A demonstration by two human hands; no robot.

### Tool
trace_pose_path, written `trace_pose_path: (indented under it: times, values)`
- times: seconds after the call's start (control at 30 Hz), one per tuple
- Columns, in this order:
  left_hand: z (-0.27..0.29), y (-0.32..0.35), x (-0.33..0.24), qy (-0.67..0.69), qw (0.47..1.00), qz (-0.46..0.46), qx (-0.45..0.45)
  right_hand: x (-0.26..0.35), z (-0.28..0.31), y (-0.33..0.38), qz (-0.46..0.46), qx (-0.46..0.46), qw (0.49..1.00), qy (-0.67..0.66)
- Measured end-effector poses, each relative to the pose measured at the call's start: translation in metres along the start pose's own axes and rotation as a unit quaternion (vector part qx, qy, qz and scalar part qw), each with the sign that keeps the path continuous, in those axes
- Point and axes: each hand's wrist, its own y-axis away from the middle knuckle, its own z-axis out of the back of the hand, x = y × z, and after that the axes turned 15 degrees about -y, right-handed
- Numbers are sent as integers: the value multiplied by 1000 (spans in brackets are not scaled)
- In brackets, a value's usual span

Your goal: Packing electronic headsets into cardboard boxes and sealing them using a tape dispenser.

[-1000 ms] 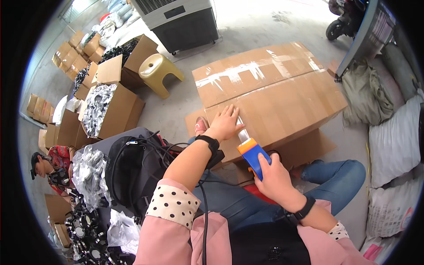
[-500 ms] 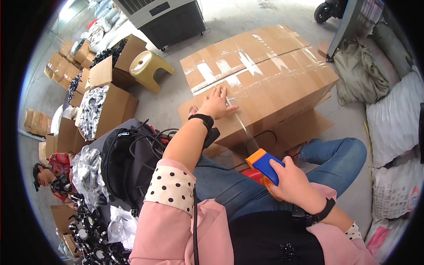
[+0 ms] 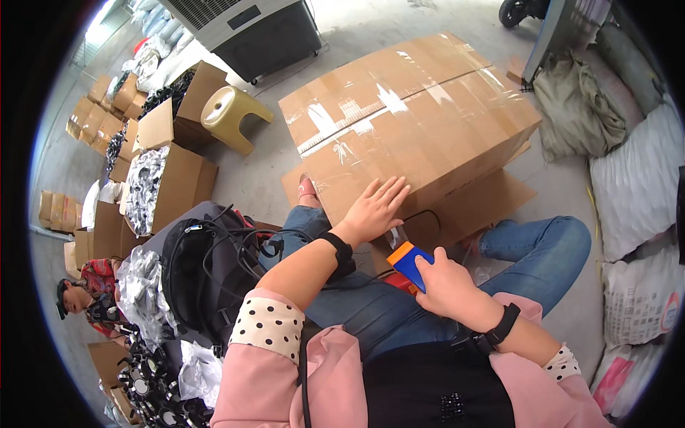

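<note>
A large brown cardboard box [image 3: 435,143] sits in front of me, with clear tape along its top seam and across it. My left hand [image 3: 376,208] lies flat on the top near the box's closest edge, fingers stretched out. Just below that edge, my right hand [image 3: 453,289] grips a blue and orange tape dispenser [image 3: 412,267]. A short length of clear tape [image 3: 397,236] shows between the dispenser and the box edge. The dispenser's lower part is hidden by my right hand.
A yellow stool [image 3: 232,114] and a grey air cooler [image 3: 264,39] stand beyond the box. At left are open cartons [image 3: 187,182] of wrapped parts, a black bag [image 3: 203,264] with cables and a seated person [image 3: 93,292]. White sacks [image 3: 635,189] line the right.
My left hand has slid from the top seam toward the near edge of the box. The dispenser has moved slightly left and closer to the box, and the visible tape span is shorter.
</note>
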Motion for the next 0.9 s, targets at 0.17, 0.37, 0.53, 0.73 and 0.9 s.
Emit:
trace_pose_path:
  times: [0.17,0.37,0.53,0.73,0.9]
  values:
    - [-8,2,-5,-38,998,-57,-11,-11,-6,-16,-9,6,1000,-1]
    - [-32,7,-19,-176,975,-131,-40,-26,-13,-46,-3,0,1000,2]
    - [-40,12,-9,-270,941,-197,-54,-28,-4,-72,-48,55,997,-10]
    - [-16,27,2,-340,904,-255,51,-43,-6,-88,-30,46,998,-19]
    - [-42,34,-3,-471,848,-243,32,-32,0,-67,-18,40,999,-21]
